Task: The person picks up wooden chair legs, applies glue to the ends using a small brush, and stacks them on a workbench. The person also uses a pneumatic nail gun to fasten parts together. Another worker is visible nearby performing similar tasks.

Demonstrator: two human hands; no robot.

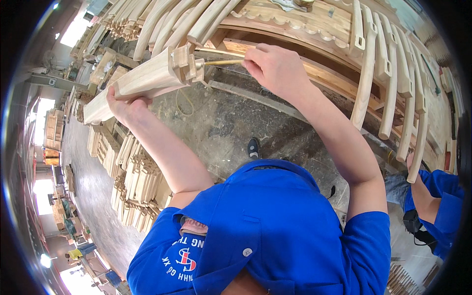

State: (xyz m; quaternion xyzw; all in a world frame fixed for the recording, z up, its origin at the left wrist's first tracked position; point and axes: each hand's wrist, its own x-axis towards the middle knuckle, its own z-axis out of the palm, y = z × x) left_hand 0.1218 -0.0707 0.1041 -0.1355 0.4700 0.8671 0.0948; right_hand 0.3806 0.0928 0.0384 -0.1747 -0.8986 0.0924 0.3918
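Note:
My left hand (pixel 129 107) is wrapped under a long, pale wooden piece (pixel 142 81), thick and squared, with stepped, cut-out shapes at its right end. It is held up off the floor, tilted with that end higher. My right hand (pixel 276 66) pinches a thin yellowish stick (pixel 223 62) between thumb and fingers. The stick's far tip meets the cut end of the wood; whether it goes inside a slot there I cannot tell.
A wooden workbench (pixel 290 24) stands ahead, with curved wooden parts (pixel 366 69) hanging over its edge at right. More curved parts (pixel 172 19) lie at upper left. Stacked wooden pieces (pixel 140 182) are on the floor at left. A co-worker in blue (pixel 437 206) stands at right.

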